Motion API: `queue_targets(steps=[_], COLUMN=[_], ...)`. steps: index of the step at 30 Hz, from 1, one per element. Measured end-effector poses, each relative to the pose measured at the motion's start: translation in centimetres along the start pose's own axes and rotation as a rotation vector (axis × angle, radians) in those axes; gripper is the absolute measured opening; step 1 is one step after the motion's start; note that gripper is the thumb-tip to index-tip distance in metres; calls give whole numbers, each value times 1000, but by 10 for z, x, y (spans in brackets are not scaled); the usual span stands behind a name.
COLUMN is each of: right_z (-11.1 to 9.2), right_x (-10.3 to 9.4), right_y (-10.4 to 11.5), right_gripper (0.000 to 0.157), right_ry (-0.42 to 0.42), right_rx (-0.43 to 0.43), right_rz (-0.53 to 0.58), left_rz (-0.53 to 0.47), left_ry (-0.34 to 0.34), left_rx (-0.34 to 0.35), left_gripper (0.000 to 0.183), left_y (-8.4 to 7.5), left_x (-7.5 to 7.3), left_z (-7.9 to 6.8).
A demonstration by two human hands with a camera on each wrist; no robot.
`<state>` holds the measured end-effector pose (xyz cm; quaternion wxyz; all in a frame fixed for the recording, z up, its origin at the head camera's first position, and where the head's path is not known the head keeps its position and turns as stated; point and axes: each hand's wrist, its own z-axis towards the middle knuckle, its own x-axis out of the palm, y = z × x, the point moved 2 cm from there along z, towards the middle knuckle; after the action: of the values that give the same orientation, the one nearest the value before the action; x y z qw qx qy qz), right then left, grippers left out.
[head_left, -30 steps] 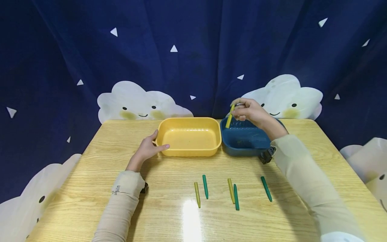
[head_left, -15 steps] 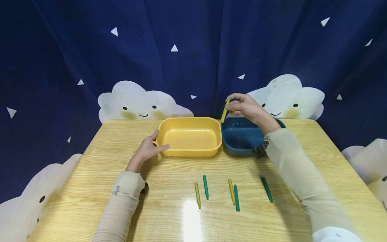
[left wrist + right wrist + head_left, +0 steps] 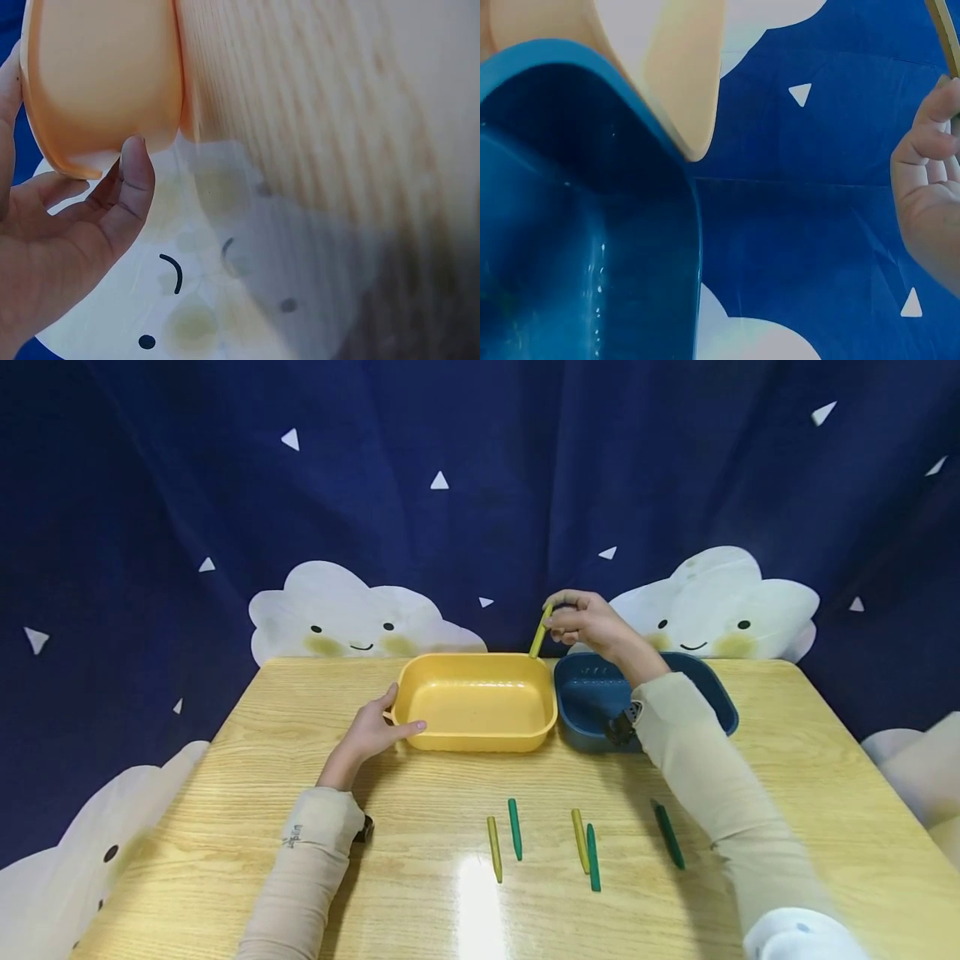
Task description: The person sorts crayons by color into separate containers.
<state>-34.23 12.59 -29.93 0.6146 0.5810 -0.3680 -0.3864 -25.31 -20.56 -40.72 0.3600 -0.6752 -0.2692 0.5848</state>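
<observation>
My right hand (image 3: 588, 625) pinches a yellow crayon (image 3: 541, 632) above the gap between the two basins, its lower end near the back right corner of the yellow basin (image 3: 472, 742). In the right wrist view the same crayon (image 3: 944, 34) sticks out past the fingertips. At the left end of the yellow basin, my left hand (image 3: 372, 727) holds the rim, thumb over the front corner. The left wrist view shows that thumb against the basin wall (image 3: 105, 75). The blue basin (image 3: 720, 702) stands to the right, partly hidden under my right forearm.
On the wooden table (image 3: 420, 860) in front lie a yellow crayon (image 3: 495, 850), a green crayon (image 3: 515, 829), a yellow-green pair with another yellow crayon (image 3: 580, 841) and green crayon (image 3: 593, 857), and a green crayon (image 3: 669, 837) by my right sleeve. A dark blue curtain (image 3: 495, 510) hangs behind.
My right hand has moved left with the yellow crayon, from over the blue basin to the yellow basin's right edge. My left hand stays on the yellow basin.
</observation>
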Motion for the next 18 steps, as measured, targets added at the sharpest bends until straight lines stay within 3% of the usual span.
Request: queue_targets(steps=[12,18], right_z=[28,41], right_x=[9,21], right_y=[-5,-12], right_gripper=[13,18], right_ry=[-19,15], right_rx=[11,3], right_rz=[-69,-53], left_rz=[-1,-5], left_ry=[-6,-2], left_rx=[17,9], left_gripper=[97,98], left_y=[2,1], left_x=[0,1], left_z=[1,1])
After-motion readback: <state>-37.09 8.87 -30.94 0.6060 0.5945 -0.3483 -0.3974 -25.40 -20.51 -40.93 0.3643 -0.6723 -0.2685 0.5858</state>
